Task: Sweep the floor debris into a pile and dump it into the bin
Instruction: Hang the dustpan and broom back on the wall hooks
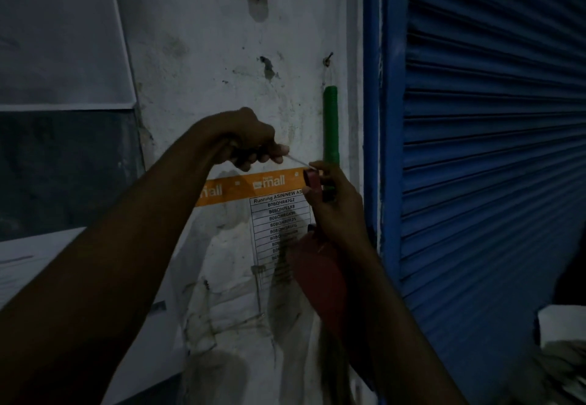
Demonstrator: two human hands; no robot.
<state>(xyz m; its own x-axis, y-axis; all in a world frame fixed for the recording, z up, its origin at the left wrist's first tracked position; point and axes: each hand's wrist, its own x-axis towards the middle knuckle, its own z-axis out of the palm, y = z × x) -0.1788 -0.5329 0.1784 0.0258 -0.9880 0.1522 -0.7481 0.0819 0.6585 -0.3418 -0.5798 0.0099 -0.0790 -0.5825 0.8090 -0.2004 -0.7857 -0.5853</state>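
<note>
**Red dustpan held up to a dim wall, hanging cord pinched taut**

At 3 o'clock, closed blue roller shutter (491, 150). Across the middle, stained white wall (206, 55), with a printed list sheet (279, 211) stuck on at centre. Towards 5 o'clock, red dustpan (317, 281) raised upright against the wall, probably for hooking up or taking down. At 1 o'clock, green handle (330, 125), perhaps the broom's, dangling from a nail (328, 58), likely to stay off the floor. Right hand (336, 211) curled tight round the dustpan's grip. Left hand (250, 141) mostly closed, pinching a thin white cord (299, 162) stretched to that grip's tip. No bin or debris in view.
</note>
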